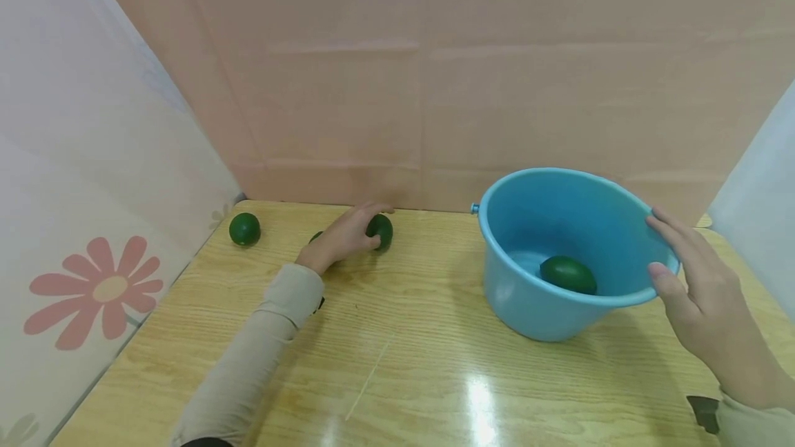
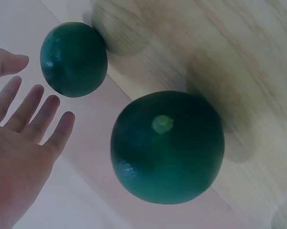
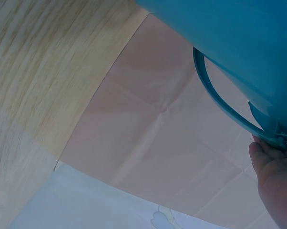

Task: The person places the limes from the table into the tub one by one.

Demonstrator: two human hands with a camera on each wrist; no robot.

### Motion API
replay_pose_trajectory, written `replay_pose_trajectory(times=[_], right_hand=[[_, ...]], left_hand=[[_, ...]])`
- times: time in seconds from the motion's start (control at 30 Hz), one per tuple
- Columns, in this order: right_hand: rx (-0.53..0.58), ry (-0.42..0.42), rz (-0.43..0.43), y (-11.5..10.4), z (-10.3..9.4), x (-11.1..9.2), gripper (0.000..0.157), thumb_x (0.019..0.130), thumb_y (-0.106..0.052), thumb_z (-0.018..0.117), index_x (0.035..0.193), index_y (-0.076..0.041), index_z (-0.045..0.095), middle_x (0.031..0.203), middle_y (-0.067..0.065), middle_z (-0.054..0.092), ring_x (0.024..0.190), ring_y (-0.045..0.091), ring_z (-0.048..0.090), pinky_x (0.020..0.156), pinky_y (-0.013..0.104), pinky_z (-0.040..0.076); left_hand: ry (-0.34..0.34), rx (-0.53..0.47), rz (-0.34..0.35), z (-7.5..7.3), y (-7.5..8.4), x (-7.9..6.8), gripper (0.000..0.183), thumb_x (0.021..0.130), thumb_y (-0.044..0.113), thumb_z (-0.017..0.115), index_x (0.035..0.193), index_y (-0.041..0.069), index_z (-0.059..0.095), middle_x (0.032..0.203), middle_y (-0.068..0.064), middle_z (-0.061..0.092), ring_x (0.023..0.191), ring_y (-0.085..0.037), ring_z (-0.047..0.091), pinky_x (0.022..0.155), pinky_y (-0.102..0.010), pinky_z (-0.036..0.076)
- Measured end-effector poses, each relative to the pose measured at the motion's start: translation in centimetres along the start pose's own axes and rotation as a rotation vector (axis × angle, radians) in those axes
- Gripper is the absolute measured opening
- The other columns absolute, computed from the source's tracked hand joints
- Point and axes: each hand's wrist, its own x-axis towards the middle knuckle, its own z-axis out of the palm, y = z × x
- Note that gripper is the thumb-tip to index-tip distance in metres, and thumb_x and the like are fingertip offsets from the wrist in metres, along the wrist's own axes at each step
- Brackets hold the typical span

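Three green fruits sit on the desk, a fourth fruit in the blue bucket; head view suggests the pick step, left hand at the rightmost loose fruit. Left wrist: grip fingers apart, just beside that fruit, next move likely calls for closing on it. Right wrist: right hand clamped on the bucket beside its handle.

1. Wooden table: one.
2. Blue bucket: one, with one curved handle in sight.
3. Green fruits: four in sight, three on the table and one inside the bucket.
4. Bare hands: two.
5. Beige sleeves: two.
6. Large red flower: one.
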Motion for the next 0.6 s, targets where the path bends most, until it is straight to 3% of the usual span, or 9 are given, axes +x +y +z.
replay_pose_trajectory(times=[0.33, 0.6], right_hand=[[0.005, 0.008, -0.01, -0.08, 0.03, 0.1, 0.047, 0.102, -0.011, 0.042, 0.147, 0.002, 0.043, 0.159, -0.006, 0.036, 0.143, -0.006, 0.029, 0.111, 0.005, 0.019], [0.005, 0.017, -0.02, 0.06, 0.1, 0.11, 0.046, 0.101, -0.011, 0.042, 0.146, 0.003, 0.044, 0.158, -0.006, 0.037, 0.143, -0.006, 0.03, 0.111, 0.006, 0.02]], left_hand=[[-0.032, 0.017, -0.011, 0.1, -0.35, 0.04, 0.061, 0.091, 0.006, 0.067, 0.147, 0.011, 0.045, 0.156, -0.009, 0.04, 0.146, -0.031, 0.036, 0.113, -0.049, 0.039], [-0.054, 0.033, -0.033, 0.17, -0.48, 0.08, 0.06, 0.091, 0.006, 0.07, 0.146, 0.011, 0.047, 0.152, -0.009, 0.046, 0.143, -0.03, 0.04, 0.115, -0.047, 0.038]])
